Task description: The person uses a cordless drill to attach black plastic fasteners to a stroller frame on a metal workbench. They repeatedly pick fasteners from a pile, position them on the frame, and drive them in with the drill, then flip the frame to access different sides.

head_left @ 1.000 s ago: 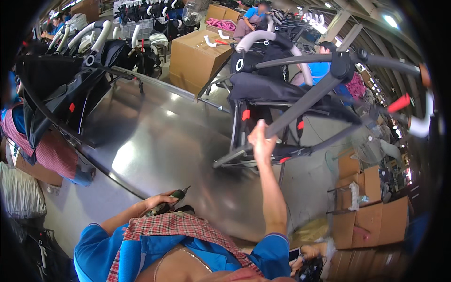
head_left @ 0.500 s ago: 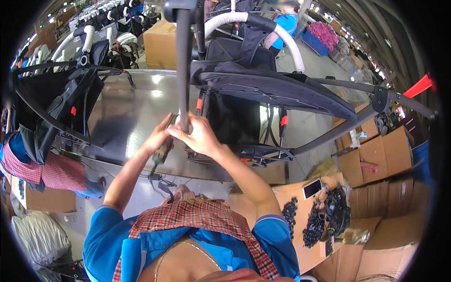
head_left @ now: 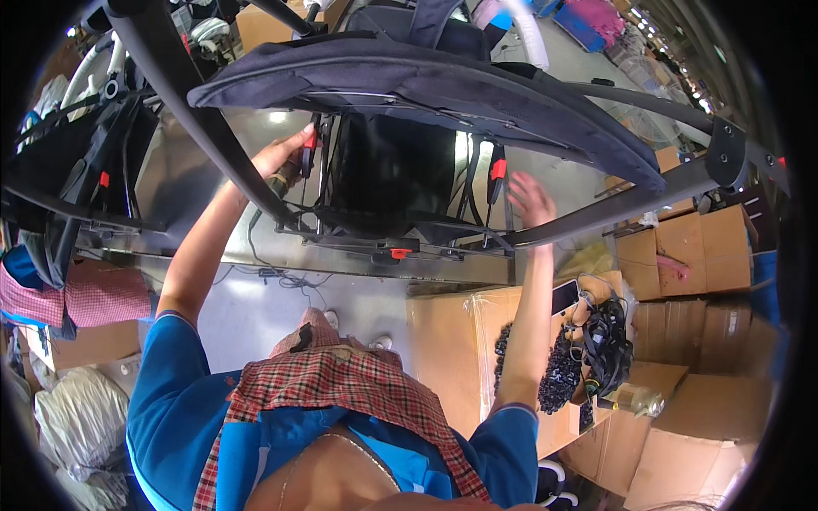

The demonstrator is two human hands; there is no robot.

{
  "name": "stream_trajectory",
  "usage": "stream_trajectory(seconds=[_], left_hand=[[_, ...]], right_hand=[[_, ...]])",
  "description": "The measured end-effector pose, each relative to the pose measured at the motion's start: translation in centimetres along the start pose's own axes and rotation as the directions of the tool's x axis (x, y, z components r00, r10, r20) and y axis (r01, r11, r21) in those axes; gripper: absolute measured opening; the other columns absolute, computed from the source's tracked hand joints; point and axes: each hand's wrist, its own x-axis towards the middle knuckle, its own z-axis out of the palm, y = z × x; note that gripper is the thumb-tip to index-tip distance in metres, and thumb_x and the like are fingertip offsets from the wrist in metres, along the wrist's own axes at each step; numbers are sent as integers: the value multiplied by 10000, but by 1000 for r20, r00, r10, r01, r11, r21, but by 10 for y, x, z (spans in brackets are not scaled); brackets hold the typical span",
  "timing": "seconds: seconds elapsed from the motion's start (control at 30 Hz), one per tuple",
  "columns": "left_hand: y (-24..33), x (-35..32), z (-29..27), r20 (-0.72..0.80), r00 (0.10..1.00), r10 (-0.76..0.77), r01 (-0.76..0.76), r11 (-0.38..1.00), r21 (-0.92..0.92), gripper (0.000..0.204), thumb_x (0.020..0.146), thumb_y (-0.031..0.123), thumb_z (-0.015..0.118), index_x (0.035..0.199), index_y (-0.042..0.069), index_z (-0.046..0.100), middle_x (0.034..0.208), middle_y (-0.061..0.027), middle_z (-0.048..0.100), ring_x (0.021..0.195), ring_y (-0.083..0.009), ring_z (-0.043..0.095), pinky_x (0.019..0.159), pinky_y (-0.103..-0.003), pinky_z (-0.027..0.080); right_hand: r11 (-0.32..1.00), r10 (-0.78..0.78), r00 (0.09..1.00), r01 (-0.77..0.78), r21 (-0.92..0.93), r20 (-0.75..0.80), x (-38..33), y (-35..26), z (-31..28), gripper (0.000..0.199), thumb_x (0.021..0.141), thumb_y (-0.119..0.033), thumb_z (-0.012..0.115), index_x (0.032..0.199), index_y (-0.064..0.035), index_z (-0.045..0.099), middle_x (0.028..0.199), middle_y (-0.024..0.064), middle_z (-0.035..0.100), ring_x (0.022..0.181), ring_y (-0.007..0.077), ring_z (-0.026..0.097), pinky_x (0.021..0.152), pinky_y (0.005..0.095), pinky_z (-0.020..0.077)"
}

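Observation:
A black stroller (head_left: 417, 72) with a curved canopy stands on the metal-topped table (head_left: 281, 247) before me. My left hand (head_left: 285, 155) is on the left side of its frame, closed round a dark greenish corded power screwdriver (head_left: 279, 182). The fingertips meet the red clip (head_left: 309, 139) on that side; the stroller's tube partly hides the tool. On the other side my right hand (head_left: 532, 199) has its fingers apart and holds nothing. It is just right of a second red clip (head_left: 498, 169), behind the thick side tube (head_left: 622, 206).
Another black stroller (head_left: 77, 175) stands at left, near a person in a checked apron (head_left: 111, 289). At right, a cardboard-covered table (head_left: 460, 341) bears small black parts (head_left: 558, 375), a phone (head_left: 564, 296) and black straps (head_left: 607, 341). Cardboard boxes (head_left: 699, 255) stand beyond. Cables (head_left: 290, 281) hang below the metal table.
My hands, together at an upright tube before, have parted. The left moved up to the left clip with the screwdriver; the right went over to the right side. The stroller has turned and come nearer.

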Motion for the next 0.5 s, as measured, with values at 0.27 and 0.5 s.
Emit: stream_trajectory(seconds=[0.27,0.5], left_hand=[[12,0,14,-95,995,27,-17,995,99,598,894,643,509,1014,75,654,658,18,537,537,-96,493,480,-253,414],[17,18,19,-187,979,78,-40,979,199,562,927,584,506,1029,49,645,677,-22,547,544,-125,545,477,-276,461]], right_hand=[[956,270,945,-241,-164,184,63,17,13,444,981,-335,537,1176,63,564,1072,151,666,893,256,680,779,362,561],[955,278,936,-246,-163,216,109,22,14,450,967,-324,565,1194,64,551,1082,168,665,854,269,690,759,355,574]])
